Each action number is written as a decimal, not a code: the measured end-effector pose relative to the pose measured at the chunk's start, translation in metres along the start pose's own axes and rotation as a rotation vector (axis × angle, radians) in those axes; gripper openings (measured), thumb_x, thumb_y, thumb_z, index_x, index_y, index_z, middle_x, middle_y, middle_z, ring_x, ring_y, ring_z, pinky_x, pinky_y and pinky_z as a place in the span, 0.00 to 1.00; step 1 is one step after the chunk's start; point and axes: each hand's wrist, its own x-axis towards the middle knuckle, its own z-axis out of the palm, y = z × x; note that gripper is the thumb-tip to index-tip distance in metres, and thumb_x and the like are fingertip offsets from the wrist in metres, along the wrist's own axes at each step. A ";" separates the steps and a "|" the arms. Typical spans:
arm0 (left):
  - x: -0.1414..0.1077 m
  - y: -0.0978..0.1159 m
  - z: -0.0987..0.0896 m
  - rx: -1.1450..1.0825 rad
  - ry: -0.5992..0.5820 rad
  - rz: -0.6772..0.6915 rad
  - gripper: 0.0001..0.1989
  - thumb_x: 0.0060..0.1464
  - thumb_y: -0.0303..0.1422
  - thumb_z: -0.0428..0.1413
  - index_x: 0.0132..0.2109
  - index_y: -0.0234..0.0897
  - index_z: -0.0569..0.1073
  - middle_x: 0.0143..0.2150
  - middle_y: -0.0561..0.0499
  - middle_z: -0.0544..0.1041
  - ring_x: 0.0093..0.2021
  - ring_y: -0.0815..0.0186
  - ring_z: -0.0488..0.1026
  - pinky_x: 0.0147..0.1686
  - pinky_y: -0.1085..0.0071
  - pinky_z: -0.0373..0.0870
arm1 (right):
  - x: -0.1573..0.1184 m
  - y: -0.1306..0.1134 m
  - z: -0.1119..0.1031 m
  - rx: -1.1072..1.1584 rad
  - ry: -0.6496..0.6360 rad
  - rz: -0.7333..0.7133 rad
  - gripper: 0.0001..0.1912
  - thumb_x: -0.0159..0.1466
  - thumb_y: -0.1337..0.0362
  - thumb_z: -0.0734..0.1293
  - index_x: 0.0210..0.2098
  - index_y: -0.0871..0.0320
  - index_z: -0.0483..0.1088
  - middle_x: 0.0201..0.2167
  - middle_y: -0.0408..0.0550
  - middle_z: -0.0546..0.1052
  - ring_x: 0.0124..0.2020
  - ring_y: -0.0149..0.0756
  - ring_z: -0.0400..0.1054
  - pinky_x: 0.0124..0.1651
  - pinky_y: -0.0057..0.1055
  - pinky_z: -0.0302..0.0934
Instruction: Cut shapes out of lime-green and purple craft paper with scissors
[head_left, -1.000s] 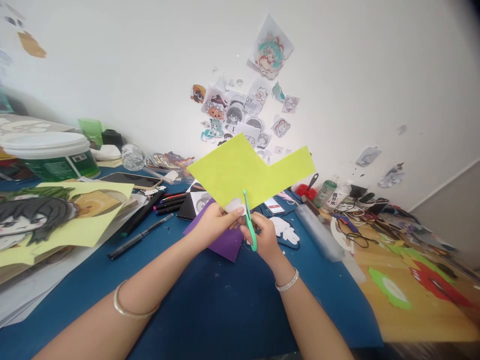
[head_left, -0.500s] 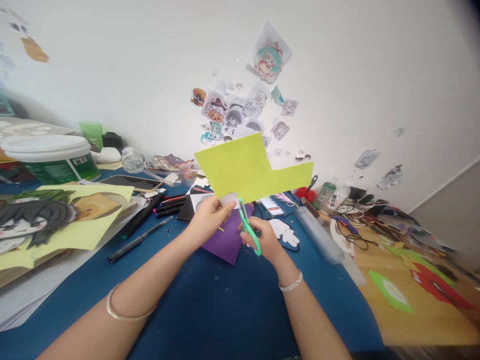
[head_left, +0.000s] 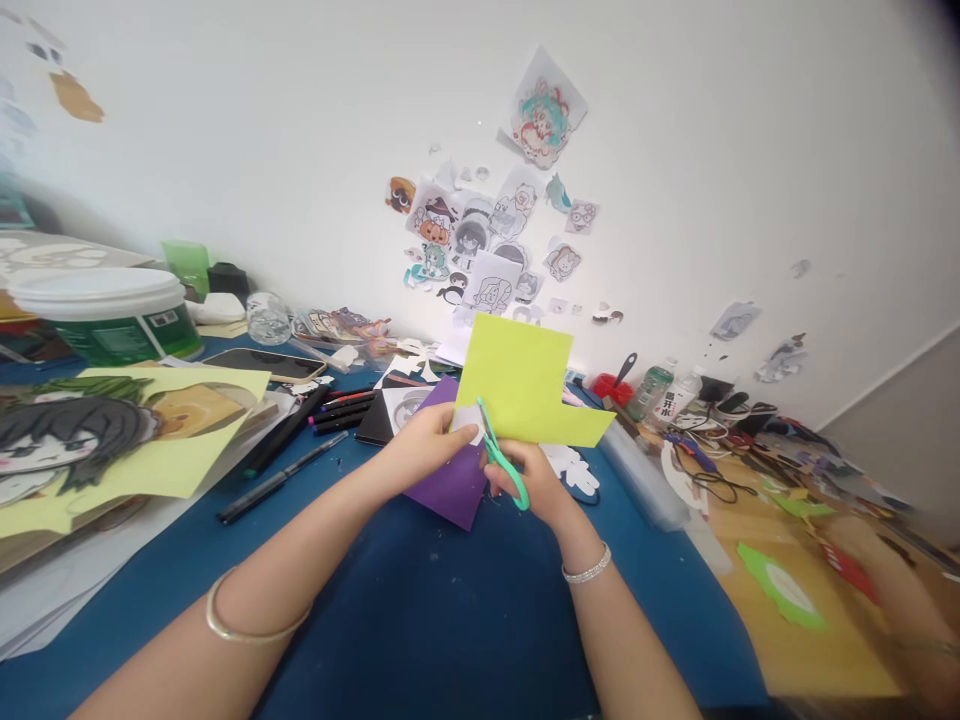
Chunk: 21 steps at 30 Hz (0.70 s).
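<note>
My left hand [head_left: 421, 442] pinches the lower left edge of a yellow-green paper sheet [head_left: 517, 375], together with a small white paper piece [head_left: 468, 416] lying against it. The sheet has a notch cut from its upper right side and is held up above the desk. In my right hand [head_left: 538, 476] is a pair of mint-green scissors [head_left: 513, 482]. Their blades point up and meet the paper beside my left thumb. Purple paper [head_left: 448, 492] lies on the blue mat [head_left: 450, 620] under both hands.
To the left are pens [head_left: 285, 478], a phone [head_left: 266, 364], a white-lidded tub [head_left: 105, 315] and yellow paper with a cut-out character [head_left: 67, 450]. A clear plastic roll [head_left: 645, 480] and bottles [head_left: 651, 388] stand right. Another person's blurred hand [head_left: 862, 555] reaches in at far right.
The yellow-green sheet has turned clockwise and sits lower, uncovering drawings on the wall. My hands have barely shifted. Another person's hand has come in at the right.
</note>
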 end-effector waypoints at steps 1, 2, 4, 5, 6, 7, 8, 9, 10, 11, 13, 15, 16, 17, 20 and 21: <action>-0.001 0.002 0.001 -0.004 -0.005 -0.010 0.12 0.45 0.41 0.52 0.27 0.35 0.67 0.19 0.57 0.63 0.20 0.70 0.62 0.19 0.75 0.61 | 0.000 0.001 0.000 0.002 0.003 -0.003 0.14 0.57 0.55 0.64 0.28 0.61 0.67 0.17 0.41 0.66 0.20 0.29 0.62 0.23 0.24 0.55; -0.002 0.004 0.001 -0.015 -0.011 -0.019 0.12 0.45 0.40 0.52 0.26 0.35 0.67 0.19 0.58 0.63 0.20 0.70 0.61 0.19 0.75 0.60 | 0.000 0.001 0.001 0.003 0.004 -0.005 0.14 0.57 0.55 0.64 0.28 0.61 0.66 0.18 0.41 0.66 0.20 0.29 0.62 0.23 0.24 0.56; -0.005 0.008 0.001 -0.053 -0.030 -0.044 0.11 0.45 0.40 0.52 0.26 0.36 0.65 0.17 0.59 0.60 0.19 0.72 0.58 0.19 0.76 0.58 | 0.000 0.002 0.001 -0.004 0.004 -0.002 0.14 0.57 0.54 0.64 0.28 0.62 0.66 0.18 0.41 0.66 0.20 0.28 0.61 0.23 0.24 0.56; -0.006 0.010 0.001 -0.078 -0.040 -0.057 0.11 0.45 0.39 0.52 0.25 0.36 0.64 0.16 0.60 0.59 0.18 0.73 0.56 0.18 0.76 0.57 | 0.000 0.002 0.001 -0.008 0.003 0.000 0.15 0.57 0.54 0.64 0.28 0.62 0.67 0.18 0.41 0.67 0.20 0.28 0.61 0.23 0.24 0.55; -0.006 0.011 0.002 -0.107 -0.054 -0.068 0.11 0.45 0.39 0.52 0.25 0.36 0.63 0.16 0.60 0.58 0.17 0.74 0.54 0.18 0.76 0.56 | 0.000 0.003 0.001 -0.010 0.002 0.000 0.15 0.57 0.54 0.64 0.28 0.62 0.67 0.18 0.42 0.67 0.20 0.28 0.61 0.23 0.24 0.55; -0.007 0.012 0.002 -0.138 -0.067 -0.074 0.10 0.45 0.38 0.52 0.25 0.36 0.63 0.15 0.61 0.57 0.17 0.74 0.53 0.18 0.76 0.54 | 0.000 0.003 0.001 -0.009 0.000 -0.002 0.14 0.57 0.55 0.64 0.29 0.62 0.67 0.18 0.42 0.67 0.20 0.28 0.61 0.23 0.24 0.55; -0.007 0.012 0.002 -0.167 -0.077 -0.078 0.10 0.45 0.38 0.52 0.25 0.36 0.62 0.15 0.61 0.57 0.17 0.75 0.53 0.17 0.76 0.53 | 0.000 0.003 0.000 -0.006 -0.002 -0.007 0.14 0.57 0.55 0.64 0.29 0.62 0.67 0.18 0.42 0.67 0.20 0.28 0.61 0.23 0.24 0.55; -0.007 0.011 0.002 -0.191 -0.086 -0.081 0.10 0.46 0.38 0.52 0.26 0.36 0.62 0.15 0.61 0.57 0.17 0.75 0.52 0.17 0.77 0.52 | 0.000 0.004 0.000 -0.005 -0.005 -0.012 0.14 0.57 0.55 0.64 0.29 0.62 0.67 0.18 0.42 0.67 0.20 0.28 0.61 0.23 0.24 0.55; -0.006 0.010 0.003 -0.207 -0.090 -0.081 0.10 0.46 0.38 0.52 0.26 0.36 0.62 0.15 0.61 0.57 0.16 0.75 0.52 0.17 0.76 0.52 | 0.000 0.004 0.000 -0.007 -0.005 -0.017 0.14 0.58 0.55 0.64 0.28 0.62 0.67 0.18 0.42 0.67 0.20 0.28 0.60 0.23 0.24 0.55; -0.006 0.009 0.003 -0.215 -0.092 -0.082 0.10 0.46 0.38 0.52 0.26 0.35 0.62 0.15 0.61 0.56 0.16 0.75 0.52 0.17 0.76 0.51 | 0.001 0.005 0.001 -0.015 -0.002 -0.021 0.14 0.58 0.55 0.63 0.28 0.61 0.66 0.18 0.42 0.67 0.20 0.28 0.60 0.23 0.24 0.55; -0.005 0.008 0.004 -0.220 -0.087 -0.084 0.10 0.46 0.38 0.52 0.27 0.35 0.62 0.15 0.61 0.56 0.16 0.75 0.52 0.17 0.76 0.51 | 0.001 0.006 0.001 -0.036 0.010 -0.032 0.14 0.58 0.55 0.63 0.28 0.61 0.66 0.18 0.41 0.66 0.20 0.28 0.59 0.23 0.25 0.55; -0.005 0.007 0.004 -0.232 -0.087 -0.081 0.10 0.46 0.37 0.52 0.27 0.35 0.62 0.16 0.61 0.56 0.17 0.75 0.52 0.17 0.76 0.51 | 0.001 0.008 0.002 -0.057 0.025 -0.043 0.14 0.58 0.55 0.63 0.27 0.61 0.65 0.17 0.41 0.65 0.19 0.28 0.59 0.24 0.25 0.55; -0.005 0.007 0.004 -0.242 -0.088 -0.080 0.10 0.46 0.37 0.52 0.27 0.35 0.62 0.16 0.61 0.56 0.17 0.75 0.52 0.17 0.76 0.51 | 0.001 0.008 0.002 -0.067 0.032 -0.049 0.14 0.58 0.55 0.63 0.26 0.61 0.65 0.17 0.41 0.64 0.19 0.28 0.58 0.24 0.25 0.54; -0.005 0.007 0.004 -0.251 -0.088 -0.079 0.10 0.46 0.37 0.52 0.27 0.36 0.61 0.16 0.62 0.56 0.16 0.76 0.52 0.17 0.76 0.51 | 0.001 0.009 0.003 -0.077 0.041 -0.053 0.14 0.58 0.55 0.63 0.26 0.60 0.64 0.17 0.40 0.64 0.19 0.28 0.58 0.23 0.25 0.54; -0.005 0.007 0.005 -0.267 -0.081 -0.073 0.10 0.46 0.37 0.52 0.27 0.36 0.60 0.15 0.62 0.55 0.16 0.76 0.51 0.17 0.76 0.51 | 0.001 0.009 0.004 -0.112 0.070 -0.064 0.14 0.58 0.55 0.63 0.25 0.60 0.63 0.17 0.40 0.63 0.18 0.27 0.57 0.22 0.24 0.53; -0.005 0.006 0.004 -0.264 -0.076 -0.071 0.10 0.46 0.37 0.52 0.26 0.37 0.60 0.15 0.62 0.55 0.16 0.76 0.52 0.18 0.76 0.52 | 0.002 0.009 0.004 -0.125 0.078 -0.070 0.14 0.58 0.55 0.63 0.25 0.60 0.63 0.16 0.40 0.63 0.18 0.27 0.56 0.22 0.24 0.52</action>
